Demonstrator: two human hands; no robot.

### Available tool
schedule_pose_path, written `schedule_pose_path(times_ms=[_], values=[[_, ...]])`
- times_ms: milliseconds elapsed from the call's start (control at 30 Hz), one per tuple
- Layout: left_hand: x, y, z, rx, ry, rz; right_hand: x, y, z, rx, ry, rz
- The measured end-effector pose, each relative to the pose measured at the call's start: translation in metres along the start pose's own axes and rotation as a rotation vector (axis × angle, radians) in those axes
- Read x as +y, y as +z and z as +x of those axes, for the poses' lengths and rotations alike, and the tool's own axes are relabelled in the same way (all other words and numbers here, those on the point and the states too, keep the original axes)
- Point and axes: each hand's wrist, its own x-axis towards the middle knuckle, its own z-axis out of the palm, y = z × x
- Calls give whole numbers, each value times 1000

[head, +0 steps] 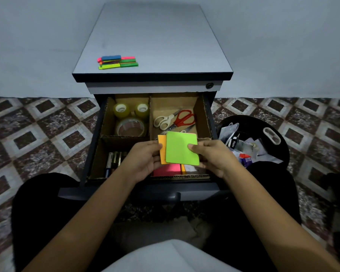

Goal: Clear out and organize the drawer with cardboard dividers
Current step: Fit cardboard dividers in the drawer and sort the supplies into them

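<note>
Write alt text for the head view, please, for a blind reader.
The left hand pinches an orange pad and the right hand a green pad over an open drawer whose cardboard dividers separate tape rolls, scissors and pens.

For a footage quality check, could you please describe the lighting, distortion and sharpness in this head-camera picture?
Head view: dim, bluish light, though the green note in the right hand and orange note in the left hand look vivid; the pens lie in drawer shadow; wide-angle bending curves the floor tiles toward the edges; centre sharp, no strong glare.
</note>
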Motion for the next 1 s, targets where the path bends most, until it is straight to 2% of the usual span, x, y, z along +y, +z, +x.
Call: schedule_pose_path(times_ms=[200,433,600,800,1000], values=[[-3,3,3,51,3,187,-2,-19,2,85,0,54],[-3,9,3,44,-35,131,-2,-28,-1,58,54,274],[-4,11,5,28,-128,198,-7,-33,-2,82,52,371],[-13,35,17,14,-180,235,-16,-32,3,112,-18,383],[-27,37,33,144,-168,293,-16,-38,6,145,-52,363]])
